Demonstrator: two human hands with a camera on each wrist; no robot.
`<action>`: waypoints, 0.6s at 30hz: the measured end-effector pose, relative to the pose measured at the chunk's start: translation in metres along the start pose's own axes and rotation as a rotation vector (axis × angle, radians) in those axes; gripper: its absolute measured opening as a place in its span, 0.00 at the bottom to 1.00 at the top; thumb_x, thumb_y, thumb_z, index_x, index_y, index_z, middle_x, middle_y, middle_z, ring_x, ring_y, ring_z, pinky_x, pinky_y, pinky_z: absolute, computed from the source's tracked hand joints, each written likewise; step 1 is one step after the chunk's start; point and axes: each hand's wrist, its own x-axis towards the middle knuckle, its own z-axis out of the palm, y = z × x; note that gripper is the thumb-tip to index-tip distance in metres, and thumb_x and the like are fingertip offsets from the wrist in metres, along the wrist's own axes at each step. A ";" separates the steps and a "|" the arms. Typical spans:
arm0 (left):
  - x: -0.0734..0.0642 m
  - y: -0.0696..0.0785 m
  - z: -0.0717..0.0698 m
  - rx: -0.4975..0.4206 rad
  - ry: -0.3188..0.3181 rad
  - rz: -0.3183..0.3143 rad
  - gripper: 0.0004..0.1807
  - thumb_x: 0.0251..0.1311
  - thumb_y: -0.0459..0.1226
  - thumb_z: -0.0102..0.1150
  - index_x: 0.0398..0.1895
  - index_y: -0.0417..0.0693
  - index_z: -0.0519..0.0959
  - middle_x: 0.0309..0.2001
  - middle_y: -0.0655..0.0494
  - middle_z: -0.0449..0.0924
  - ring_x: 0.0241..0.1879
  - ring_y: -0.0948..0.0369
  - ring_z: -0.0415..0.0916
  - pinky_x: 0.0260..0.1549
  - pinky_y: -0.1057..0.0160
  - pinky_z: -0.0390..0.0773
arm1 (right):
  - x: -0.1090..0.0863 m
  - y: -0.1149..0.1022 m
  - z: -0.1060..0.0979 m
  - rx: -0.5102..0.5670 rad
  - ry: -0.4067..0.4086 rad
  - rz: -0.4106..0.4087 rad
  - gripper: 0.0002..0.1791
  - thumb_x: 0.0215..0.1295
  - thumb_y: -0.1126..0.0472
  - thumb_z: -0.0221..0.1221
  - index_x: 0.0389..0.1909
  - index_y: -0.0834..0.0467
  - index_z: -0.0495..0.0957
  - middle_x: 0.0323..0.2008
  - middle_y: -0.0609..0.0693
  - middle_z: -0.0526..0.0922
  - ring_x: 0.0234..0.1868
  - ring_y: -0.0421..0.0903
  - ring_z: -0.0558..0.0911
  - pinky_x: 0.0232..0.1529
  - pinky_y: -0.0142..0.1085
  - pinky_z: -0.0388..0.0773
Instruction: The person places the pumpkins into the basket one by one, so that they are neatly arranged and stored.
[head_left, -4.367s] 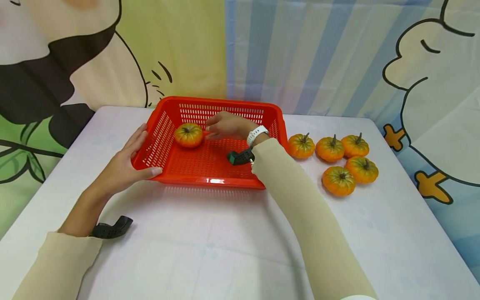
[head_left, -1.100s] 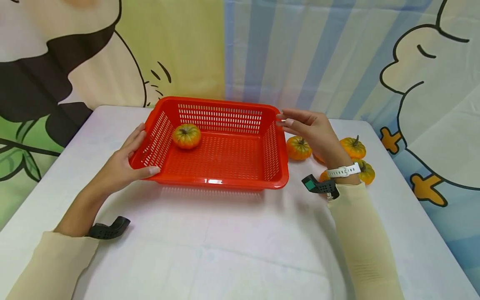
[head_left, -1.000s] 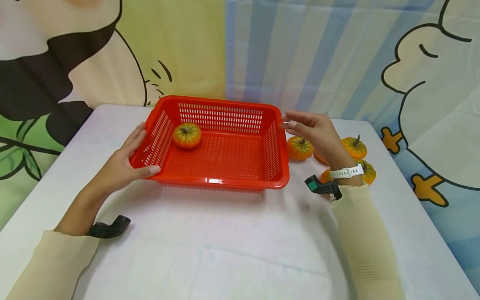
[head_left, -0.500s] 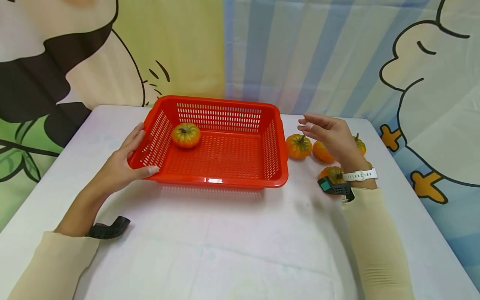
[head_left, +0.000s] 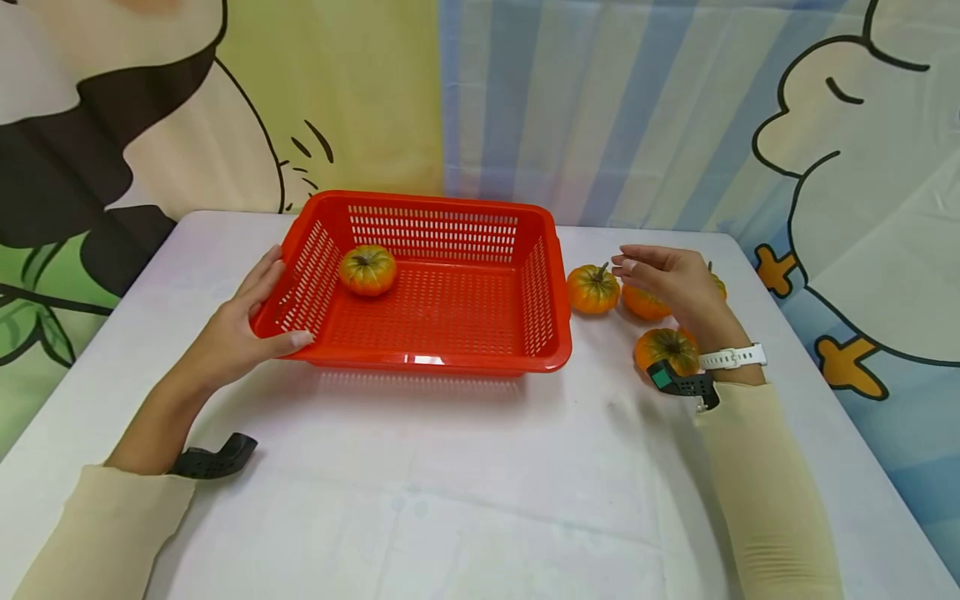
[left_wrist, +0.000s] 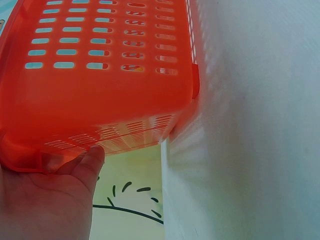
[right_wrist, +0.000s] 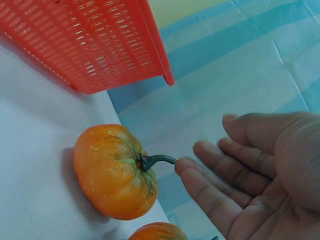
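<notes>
A red slotted plastic basket [head_left: 427, 362] stands on the table, with one small orange pumpkin [head_left: 367, 270] at its left end inside. My left hand [head_left: 234, 333] rests against the basket's left side, thumb across the front corner and fingers stretched along the outside. To the right of the basket, my right hand [head_left: 678, 283] hovers over a group of small pumpkins with nothing in its grasp. Its relaxed fingertips are beside the stem of the nearest pumpkin [right_wrist: 115, 172] in the right wrist view. Part of the group is hidden under that hand and wrist.
Near the basket's right wall sits a pumpkin [head_left: 593, 289], with another pumpkin [head_left: 647, 303] beside it and one pumpkin [head_left: 666, 352] closer to me. A white cloth covers the table [head_left: 420, 492]. Behind hangs a printed cartoon curtain [head_left: 525, 100].
My right hand has left the basket's inside, where it was near the pumpkin, passed the right rim and moved right over the other pumpkins. My left hand has stayed at the basket's side.
</notes>
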 end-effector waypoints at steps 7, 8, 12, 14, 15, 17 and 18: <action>0.000 0.000 0.000 0.000 0.002 -0.013 0.56 0.55 0.42 0.69 0.78 0.58 0.39 0.76 0.77 0.32 0.75 0.55 0.39 0.50 0.57 0.71 | 0.006 0.003 -0.003 -0.033 -0.007 0.081 0.28 0.68 0.49 0.59 0.66 0.55 0.72 0.58 0.53 0.79 0.59 0.51 0.76 0.59 0.45 0.72; 0.000 0.000 0.000 0.002 0.004 -0.013 0.56 0.55 0.42 0.69 0.78 0.58 0.39 0.76 0.77 0.32 0.74 0.55 0.40 0.50 0.56 0.71 | 0.007 0.004 -0.003 -0.043 -0.007 0.086 0.29 0.68 0.48 0.60 0.66 0.55 0.72 0.58 0.53 0.79 0.59 0.51 0.76 0.60 0.45 0.72; 0.000 0.000 0.000 0.005 0.007 -0.009 0.56 0.55 0.42 0.69 0.78 0.58 0.40 0.76 0.77 0.33 0.74 0.55 0.40 0.49 0.59 0.72 | 0.011 0.007 -0.005 -0.105 -0.008 0.093 0.32 0.66 0.44 0.60 0.67 0.54 0.71 0.57 0.53 0.79 0.59 0.49 0.75 0.61 0.47 0.69; 0.000 0.000 0.000 0.002 0.007 -0.008 0.56 0.55 0.42 0.69 0.78 0.58 0.40 0.76 0.76 0.33 0.74 0.55 0.41 0.48 0.64 0.73 | 0.014 0.008 -0.005 -0.142 -0.020 0.098 0.33 0.66 0.43 0.60 0.68 0.54 0.70 0.58 0.52 0.78 0.61 0.49 0.73 0.63 0.49 0.67; 0.000 0.000 0.000 -0.002 0.006 -0.008 0.56 0.55 0.42 0.69 0.78 0.58 0.40 0.76 0.77 0.33 0.74 0.55 0.41 0.47 0.66 0.73 | 0.016 0.009 -0.005 -0.156 -0.027 0.104 0.34 0.66 0.42 0.59 0.68 0.53 0.70 0.59 0.52 0.77 0.62 0.49 0.72 0.64 0.49 0.66; 0.000 -0.001 0.000 -0.007 0.005 -0.011 0.56 0.55 0.42 0.69 0.78 0.58 0.40 0.76 0.76 0.33 0.74 0.55 0.41 0.46 0.70 0.72 | 0.019 0.010 -0.004 -0.188 -0.043 0.114 0.34 0.66 0.42 0.59 0.69 0.53 0.69 0.61 0.52 0.76 0.63 0.50 0.69 0.64 0.51 0.64; 0.000 0.000 0.000 -0.011 0.005 -0.010 0.56 0.55 0.41 0.69 0.78 0.58 0.40 0.76 0.76 0.33 0.74 0.55 0.41 0.45 0.72 0.72 | 0.020 0.010 -0.003 -0.197 -0.048 0.115 0.34 0.66 0.43 0.59 0.69 0.54 0.69 0.61 0.52 0.76 0.63 0.50 0.69 0.64 0.51 0.64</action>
